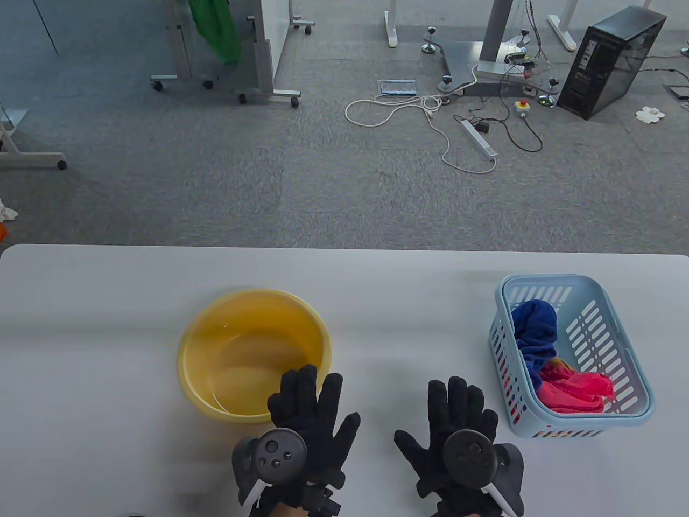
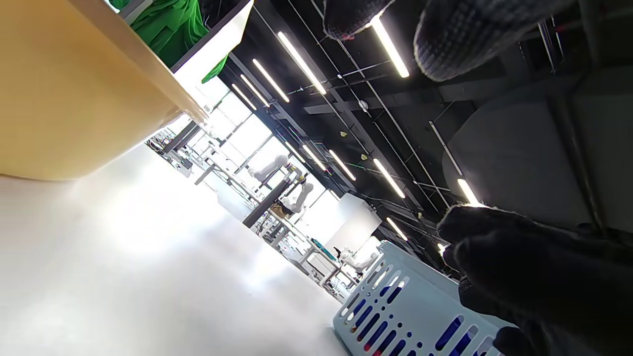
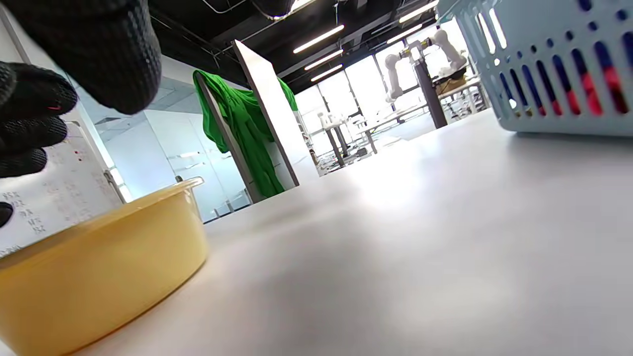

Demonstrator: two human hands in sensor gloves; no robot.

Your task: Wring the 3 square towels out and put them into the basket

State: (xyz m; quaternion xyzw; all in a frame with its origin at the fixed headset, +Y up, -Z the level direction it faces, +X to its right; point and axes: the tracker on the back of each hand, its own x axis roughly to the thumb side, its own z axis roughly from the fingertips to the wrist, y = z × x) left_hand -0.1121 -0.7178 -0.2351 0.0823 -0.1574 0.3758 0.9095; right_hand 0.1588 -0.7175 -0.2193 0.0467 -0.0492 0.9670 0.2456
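Now the blue basket (image 1: 624, 344) is sitting on the table (image 1: 107, 323) holding a blue towel (image 1: 533, 328) and a pink towel (image 1: 573, 390). Left of the basket, the yellow basin (image 1: 253, 353) is holding only shallow water. Both the left hand (image 1: 309, 425) and right hand (image 1: 455, 431) are lying flat, fingers spread, gripping nothing.

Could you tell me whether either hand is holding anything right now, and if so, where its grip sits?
Nothing is held. The left hand and the right hand both lie open, fingers spread, over the table.
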